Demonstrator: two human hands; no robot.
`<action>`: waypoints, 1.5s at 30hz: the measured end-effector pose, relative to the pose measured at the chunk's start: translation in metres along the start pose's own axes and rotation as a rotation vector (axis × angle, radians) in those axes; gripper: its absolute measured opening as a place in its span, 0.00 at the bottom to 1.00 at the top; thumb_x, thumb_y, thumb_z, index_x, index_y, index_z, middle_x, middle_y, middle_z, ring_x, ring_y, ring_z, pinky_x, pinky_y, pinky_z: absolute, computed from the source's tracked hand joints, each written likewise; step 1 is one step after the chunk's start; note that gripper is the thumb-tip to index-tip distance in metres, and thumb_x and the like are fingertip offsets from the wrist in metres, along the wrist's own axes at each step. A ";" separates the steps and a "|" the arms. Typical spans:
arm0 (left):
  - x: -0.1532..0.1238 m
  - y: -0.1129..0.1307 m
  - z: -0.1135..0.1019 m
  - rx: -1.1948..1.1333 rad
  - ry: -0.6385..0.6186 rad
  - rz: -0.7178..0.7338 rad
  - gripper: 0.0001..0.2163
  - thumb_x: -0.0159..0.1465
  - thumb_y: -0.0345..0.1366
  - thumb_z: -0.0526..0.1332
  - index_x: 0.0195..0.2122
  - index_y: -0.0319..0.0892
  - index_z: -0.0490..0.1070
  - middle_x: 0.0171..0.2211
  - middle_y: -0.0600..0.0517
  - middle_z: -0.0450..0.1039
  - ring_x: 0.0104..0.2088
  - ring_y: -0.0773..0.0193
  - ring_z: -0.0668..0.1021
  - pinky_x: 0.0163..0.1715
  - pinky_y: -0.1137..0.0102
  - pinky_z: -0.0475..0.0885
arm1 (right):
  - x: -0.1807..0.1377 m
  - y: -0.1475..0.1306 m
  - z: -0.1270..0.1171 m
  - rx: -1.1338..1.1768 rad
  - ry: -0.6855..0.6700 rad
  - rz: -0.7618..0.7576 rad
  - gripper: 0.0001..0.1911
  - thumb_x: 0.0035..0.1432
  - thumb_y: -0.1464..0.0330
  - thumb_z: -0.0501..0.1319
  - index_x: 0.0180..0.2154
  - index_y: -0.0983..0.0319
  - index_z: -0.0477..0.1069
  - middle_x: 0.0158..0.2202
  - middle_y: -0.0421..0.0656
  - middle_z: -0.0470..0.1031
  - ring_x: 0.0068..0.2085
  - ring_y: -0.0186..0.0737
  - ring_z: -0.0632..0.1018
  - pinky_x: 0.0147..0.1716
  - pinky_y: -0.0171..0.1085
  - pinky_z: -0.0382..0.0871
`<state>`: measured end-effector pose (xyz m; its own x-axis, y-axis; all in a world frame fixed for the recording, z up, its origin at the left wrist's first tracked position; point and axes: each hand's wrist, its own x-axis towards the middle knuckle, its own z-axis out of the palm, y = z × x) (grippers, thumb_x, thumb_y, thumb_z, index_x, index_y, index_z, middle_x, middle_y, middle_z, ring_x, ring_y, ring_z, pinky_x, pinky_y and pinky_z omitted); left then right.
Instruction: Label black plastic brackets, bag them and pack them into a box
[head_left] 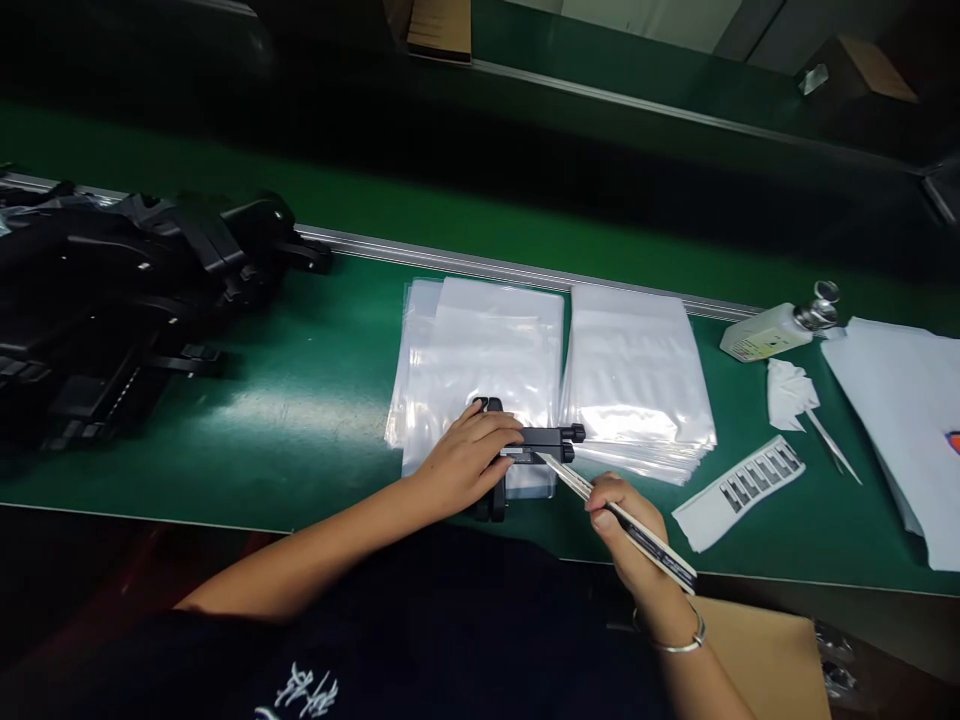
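Observation:
My left hand (474,452) is closed over a black plastic bracket-like part (536,438), holding it down on clear plastic bags; the fingers hide its middle. Two knobs show at the part's right end, with a small pale label along its side. In my right hand (630,530) is a slim pointed tool (651,545) with pale sides and a dark printed strip; whether it is tweezers or a knife I cannot tell. Its tip meets the part by the label. Beneath the part lies one stack of clear bags (487,345), and a second bag stack (637,370) is beside it.
Black plastic assemblies (127,290) are heaped at the left of the green bench (322,400). To the right are a pump bottle (776,330), a crumpled tissue (789,392), tweezers (836,445), a label strip (739,492) and white sheets (907,420). A cardboard box (757,650) sits below the edge.

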<state>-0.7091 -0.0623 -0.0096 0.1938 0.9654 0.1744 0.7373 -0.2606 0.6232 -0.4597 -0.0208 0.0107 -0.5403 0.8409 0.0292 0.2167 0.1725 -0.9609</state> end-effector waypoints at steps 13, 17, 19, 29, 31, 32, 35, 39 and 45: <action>0.000 -0.001 0.000 -0.008 -0.005 -0.010 0.10 0.67 0.32 0.54 0.48 0.41 0.69 0.50 0.46 0.73 0.56 0.57 0.73 0.64 0.51 0.56 | 0.006 0.008 -0.003 -0.157 -0.119 -0.078 0.06 0.65 0.69 0.55 0.34 0.57 0.68 0.30 0.39 0.68 0.34 0.38 0.70 0.34 0.38 0.64; -0.001 -0.001 0.000 0.000 -0.015 -0.016 0.10 0.68 0.32 0.53 0.48 0.42 0.69 0.51 0.46 0.73 0.56 0.57 0.72 0.64 0.51 0.55 | 0.007 0.014 -0.003 -0.136 -0.126 -0.126 0.05 0.64 0.70 0.56 0.35 0.57 0.68 0.30 0.39 0.68 0.34 0.38 0.70 0.34 0.37 0.63; 0.000 -0.001 0.000 -0.002 -0.014 -0.014 0.10 0.68 0.33 0.53 0.48 0.41 0.69 0.51 0.46 0.73 0.56 0.56 0.72 0.64 0.51 0.55 | 0.008 0.015 -0.003 -0.144 -0.134 -0.140 0.05 0.64 0.71 0.56 0.35 0.56 0.68 0.30 0.38 0.68 0.34 0.37 0.70 0.35 0.37 0.63; 0.000 -0.001 0.001 -0.010 -0.020 -0.028 0.10 0.67 0.32 0.54 0.48 0.42 0.69 0.51 0.46 0.73 0.56 0.57 0.72 0.64 0.51 0.55 | 0.010 0.017 -0.004 -0.218 -0.137 -0.229 0.06 0.63 0.73 0.56 0.36 0.56 0.67 0.29 0.38 0.68 0.36 0.38 0.70 0.37 0.37 0.64; 0.000 -0.001 0.000 -0.010 -0.015 -0.021 0.10 0.67 0.32 0.54 0.48 0.42 0.69 0.51 0.46 0.73 0.56 0.57 0.72 0.64 0.51 0.55 | 0.011 0.017 -0.004 -0.227 -0.145 -0.248 0.06 0.63 0.73 0.56 0.36 0.56 0.67 0.29 0.38 0.69 0.36 0.38 0.70 0.37 0.37 0.64; -0.001 -0.001 0.000 -0.011 -0.014 -0.020 0.10 0.67 0.32 0.54 0.48 0.42 0.69 0.51 0.46 0.73 0.56 0.57 0.72 0.64 0.51 0.55 | 0.012 0.016 -0.005 -0.232 -0.149 -0.263 0.06 0.63 0.74 0.56 0.36 0.56 0.67 0.29 0.38 0.69 0.35 0.38 0.70 0.38 0.38 0.65; -0.001 -0.001 0.000 -0.008 -0.017 -0.026 0.10 0.67 0.32 0.54 0.48 0.42 0.69 0.51 0.46 0.73 0.57 0.57 0.72 0.64 0.51 0.55 | 0.014 0.014 -0.005 -0.247 -0.156 -0.307 0.06 0.63 0.74 0.56 0.36 0.56 0.67 0.28 0.37 0.69 0.34 0.38 0.69 0.38 0.39 0.65; 0.000 -0.001 0.000 -0.008 -0.019 -0.022 0.10 0.67 0.32 0.54 0.48 0.41 0.69 0.51 0.46 0.73 0.56 0.56 0.72 0.64 0.51 0.55 | 0.015 0.012 -0.004 -0.260 -0.151 -0.319 0.06 0.62 0.74 0.56 0.35 0.57 0.66 0.28 0.38 0.69 0.34 0.38 0.69 0.38 0.39 0.66; -0.001 -0.001 -0.001 -0.004 -0.029 -0.033 0.11 0.67 0.33 0.54 0.49 0.42 0.69 0.51 0.46 0.73 0.57 0.56 0.72 0.64 0.51 0.55 | 0.014 0.009 -0.002 -0.275 -0.140 -0.356 0.06 0.62 0.74 0.56 0.34 0.57 0.66 0.26 0.37 0.68 0.31 0.36 0.69 0.39 0.41 0.66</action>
<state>-0.7102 -0.0628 -0.0093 0.1879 0.9733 0.1317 0.7410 -0.2285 0.6314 -0.4636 -0.0065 0.0027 -0.7206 0.6306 0.2881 0.1949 0.5830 -0.7888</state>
